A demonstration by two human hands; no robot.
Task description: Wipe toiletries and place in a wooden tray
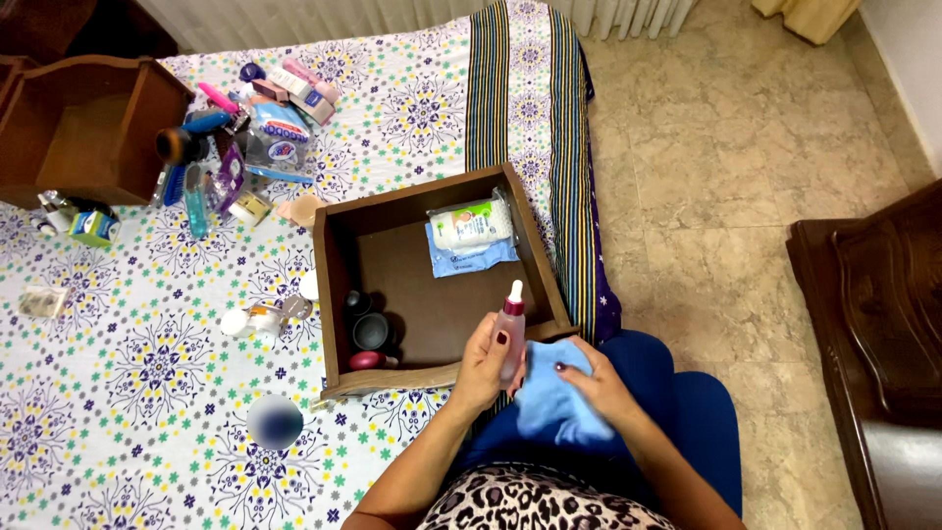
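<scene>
We note the left hand (484, 365) fingers curled tight around a pink dropper bottle (511, 332), upright at the wooden drawer's (334, 294) five o'clock corner. Right hand (601, 385) fingers press a blue cloth (549, 402), at the bottle's four o'clock.

Pink dropper bottle and blue cloth, low in the middle of the frame

The dropper bottle (511, 334) I hold is slim, of pinkish see-through glass, with a dark red collar and a white rubber bulb on top; it stands nearly upright, tipped slightly toward the upper right, its lower part hidden in my left hand (486, 368). Just to its right lies the blue cloth (554, 397), soft and light blue, bunched in folds over my lap, its upper edge touching the bottle's lower side, with my right hand (601, 385) pressing on it from the right.
</scene>
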